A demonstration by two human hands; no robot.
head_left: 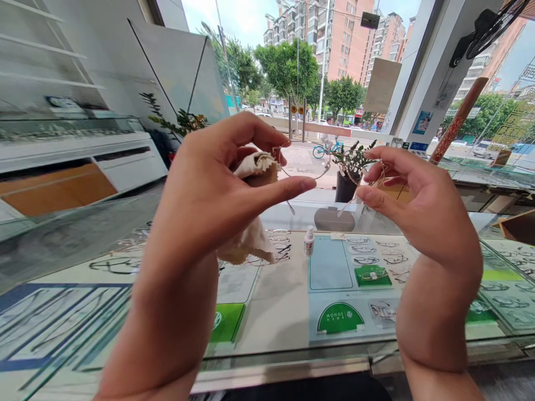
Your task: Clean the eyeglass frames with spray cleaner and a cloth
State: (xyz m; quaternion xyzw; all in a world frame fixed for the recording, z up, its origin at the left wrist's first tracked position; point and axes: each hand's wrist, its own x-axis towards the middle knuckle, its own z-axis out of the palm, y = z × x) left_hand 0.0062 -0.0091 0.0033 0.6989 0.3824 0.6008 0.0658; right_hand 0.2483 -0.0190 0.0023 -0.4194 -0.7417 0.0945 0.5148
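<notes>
My left hand (217,184) is raised over a glass counter, fingers pinched round a cream cleaning cloth (254,167) that wraps one lens of thin rimless glasses (330,172); the cloth's tail hangs down below the hand. My right hand (413,206) pinches the other side of the glasses between thumb and forefinger, at the temple end. The glasses are held level between both hands, well above the counter.
A glass display counter (276,312) holds several eyeglass frames on trays and green brand cards. A small white dropper bottle (309,241), a grey glasses case (334,219) and a potted plant (349,178) stand on it. Shelving runs along the left wall; windows face a street.
</notes>
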